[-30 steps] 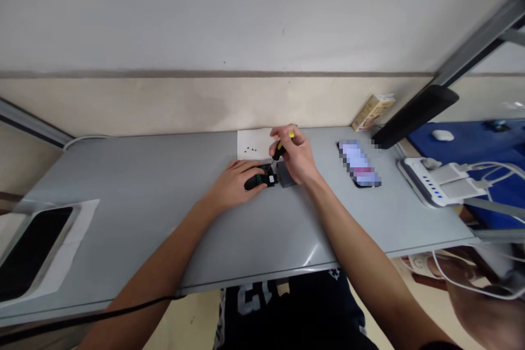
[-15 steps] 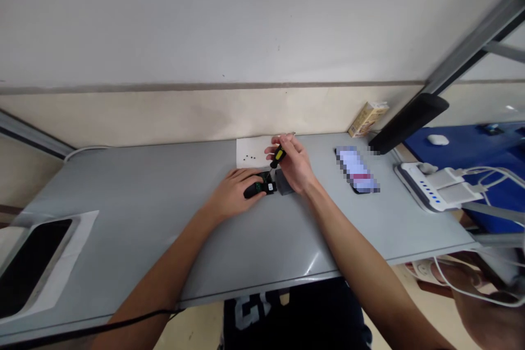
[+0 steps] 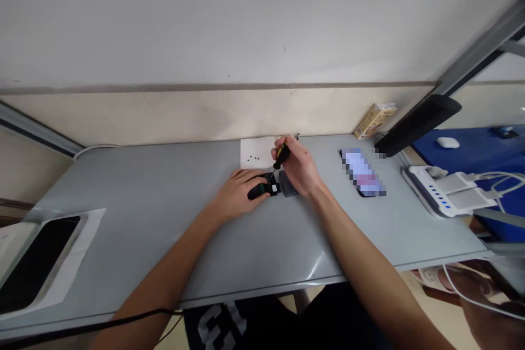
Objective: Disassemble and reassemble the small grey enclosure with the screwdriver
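My left hand (image 3: 240, 194) presses a small black electronic device (image 3: 274, 188) against the grey table, with thumb and fingers closed around its rounded left end. A bit of green and a small white label show on the device. In my right hand (image 3: 301, 167) is a black-and-yellow screwdriver (image 3: 281, 155), tilted, its tip down at the device's upper part. Whether the tip sits on a screw is too small to tell. A dark grey block-like piece (image 3: 287, 185) lies beside the device, partly under my right hand. Several tiny dark screw-like bits (image 3: 253, 158) rest on white paper (image 3: 256, 147) behind.
To the right lie a phone (image 3: 363, 172) and a white power strip (image 3: 447, 191) with plugged-in chargers. A small carton (image 3: 374, 120) and a long black object (image 3: 418, 124) stand at the back right. A black tablet-like slab (image 3: 39, 262) lies at the left on paper.
The view has shifted slightly, so everything sits a little further right. My right hand has turned the screwdriver a little more upright over the device; the left hand keeps its hold.
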`<state>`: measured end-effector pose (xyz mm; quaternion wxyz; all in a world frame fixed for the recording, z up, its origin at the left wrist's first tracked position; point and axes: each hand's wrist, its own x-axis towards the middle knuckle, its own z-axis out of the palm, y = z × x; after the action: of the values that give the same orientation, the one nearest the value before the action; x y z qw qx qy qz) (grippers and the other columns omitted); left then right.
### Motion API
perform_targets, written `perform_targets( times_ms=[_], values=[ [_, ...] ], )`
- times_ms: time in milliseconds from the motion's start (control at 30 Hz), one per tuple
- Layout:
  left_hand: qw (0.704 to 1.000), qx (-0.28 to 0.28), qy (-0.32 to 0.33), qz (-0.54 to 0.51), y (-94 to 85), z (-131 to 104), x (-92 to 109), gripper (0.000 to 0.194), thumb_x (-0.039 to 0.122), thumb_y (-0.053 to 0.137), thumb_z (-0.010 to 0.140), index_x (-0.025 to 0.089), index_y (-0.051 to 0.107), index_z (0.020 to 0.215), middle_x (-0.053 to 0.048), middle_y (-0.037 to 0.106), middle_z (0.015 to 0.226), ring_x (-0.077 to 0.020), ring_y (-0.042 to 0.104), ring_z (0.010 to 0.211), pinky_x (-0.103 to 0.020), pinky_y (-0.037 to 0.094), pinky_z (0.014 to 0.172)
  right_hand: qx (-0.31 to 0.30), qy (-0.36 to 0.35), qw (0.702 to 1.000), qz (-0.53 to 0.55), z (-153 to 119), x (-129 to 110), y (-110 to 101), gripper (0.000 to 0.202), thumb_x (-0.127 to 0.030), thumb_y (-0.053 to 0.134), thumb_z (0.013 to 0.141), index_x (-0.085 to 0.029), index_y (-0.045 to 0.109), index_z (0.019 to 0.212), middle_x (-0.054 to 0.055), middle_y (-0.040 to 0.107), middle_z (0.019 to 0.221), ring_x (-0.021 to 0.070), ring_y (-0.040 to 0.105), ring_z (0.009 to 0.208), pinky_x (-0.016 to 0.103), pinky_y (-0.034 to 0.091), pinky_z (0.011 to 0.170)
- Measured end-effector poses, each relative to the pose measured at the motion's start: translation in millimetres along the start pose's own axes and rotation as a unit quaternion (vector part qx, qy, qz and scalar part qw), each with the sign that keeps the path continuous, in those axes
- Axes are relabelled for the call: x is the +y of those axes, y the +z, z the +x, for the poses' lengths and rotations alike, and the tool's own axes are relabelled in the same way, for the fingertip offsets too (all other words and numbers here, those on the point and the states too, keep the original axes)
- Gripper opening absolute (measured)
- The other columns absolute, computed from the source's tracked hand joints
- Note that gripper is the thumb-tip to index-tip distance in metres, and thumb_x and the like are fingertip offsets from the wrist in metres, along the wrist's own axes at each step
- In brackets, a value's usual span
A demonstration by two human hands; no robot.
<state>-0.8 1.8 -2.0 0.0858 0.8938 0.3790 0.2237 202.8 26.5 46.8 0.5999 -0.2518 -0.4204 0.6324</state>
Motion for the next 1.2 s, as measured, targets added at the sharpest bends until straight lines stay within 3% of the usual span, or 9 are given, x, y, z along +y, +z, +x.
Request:
perform_targets(
  times_ms=[100,233,400,533,700,800,867,1000,1200],
  values=[
    [1.000,0.003,0.001,0.000,-0.4,0,1,0.021,0.037,0.063,0.097,0.026,0.068,0.114,-0.004,0.067,0.135,-0.0245,0.062,0.123,-0.044,0.044,0.107,-0.002,-0.019,0.998,-0.060,-2,0,0,0.038,-0.053,0.077,0.082,-0.024,0.052,0.085,-0.001,0.063,0.092,0.0123,0.065,0.072,0.029,0.050,0.067],
    [1.000,-0.009,-0.009,-0.002,-2.8,1,4,0.023,0.037,0.065,0.096,0.024,0.066,0.114,-0.005,0.068,0.133,-0.0252,0.063,0.121,-0.044,0.044,0.106,0.039,-0.065,0.984,-0.164,-3,1,2,0.048,-0.055,0.076,0.082,-0.026,0.038,0.081,-0.009,0.048,0.063,0.0094,0.047,0.049,0.027,0.043,0.054],
    [1.000,-0.006,-0.008,0.005,-3.2,1,5,0.021,0.036,0.064,0.096,0.025,0.067,0.113,-0.005,0.067,0.136,-0.0252,0.062,0.123,-0.044,0.044,0.107,0.017,-0.080,0.988,-0.130,0,1,0,0.039,-0.062,0.046,0.099,-0.026,0.059,0.099,-0.002,0.053,0.074,0.0137,0.055,0.069,0.030,0.047,0.069],
    [1.000,-0.008,-0.003,0.011,-3.4,0,4,0.021,0.038,0.062,0.098,0.026,0.069,0.113,-0.004,0.066,0.136,-0.0244,0.062,0.122,-0.044,0.043,0.108,0.016,-0.044,0.995,-0.085,2,4,-6,0.037,-0.061,0.066,0.088,-0.025,0.057,0.085,0.000,0.060,0.087,0.0143,0.062,0.077,0.030,0.050,0.072],
    [1.000,-0.022,-0.002,0.014,-5.2,1,4,0.023,0.039,0.062,0.098,0.027,0.070,0.115,-0.004,0.066,0.136,-0.0241,0.063,0.123,-0.044,0.043,0.108,0.033,-0.074,0.985,-0.150,0,9,-7,0.045,-0.068,0.061,0.088,-0.025,0.051,0.080,-0.006,0.046,0.065,0.0110,0.047,0.053,0.029,0.043,0.057],
    [1.000,-0.018,-0.006,0.015,-5.3,1,4,0.023,0.038,0.062,0.098,0.026,0.070,0.115,-0.004,0.066,0.137,-0.0244,0.062,0.123,-0.045,0.043,0.108,-0.006,-0.098,0.972,-0.215,-2,4,-3,0.049,-0.068,0.039,0.099,-0.025,0.062,0.091,0.000,0.054,0.076,0.0141,0.056,0.068,0.032,0.047,0.069],
    [1.000,-0.017,-0.007,0.014,-5.4,0,4,0.023,0.038,0.062,0.098,0.027,0.070,0.115,-0.004,0.066,0.137,-0.0247,0.062,0.123,-0.045,0.043,0.108,-0.012,-0.115,0.948,-0.296,-4,-2,-2,0.047,-0.062,0.041,0.101,-0.025,0.067,0.094,0.002,0.059,0.086,0.0155,0.058,0.079,0.032,0.048,0.078],
    [1.000,-0.025,0.001,0.012,-7.3,0,5,0.024,0.038,0.060,0.099,0.027,0.069,0.118,-0.005,0.066,0.136,-0.0248,0.062,0.124,-0.045,0.044,0.108,0.012,-0.104,0.906,-0.411,-5,-8,-8,0.034,-0.057,0.063,0.092,-0.023,0.066,0.090,0.001,0.062,0.082,0.0149,0.054,0.071,0.031,0.045,0.069],
    [0.999,-0.036,0.002,0.010,-9.2,1,5,0.027,0.038,0.060,0.099,0.028,0.069,0.122,-0.005,0.066,0.136,-0.0252,0.061,0.125,-0.046,0.045,0.107,0.135,-0.130,0.904,-0.385,5,-11,-31,0.038,-0.059,0.061,0.091,-0.021,0.065,0.091,0.000,0.061,0.075,0.0139,0.053,0.067,0.027,0.044,0.062]
  ],
)
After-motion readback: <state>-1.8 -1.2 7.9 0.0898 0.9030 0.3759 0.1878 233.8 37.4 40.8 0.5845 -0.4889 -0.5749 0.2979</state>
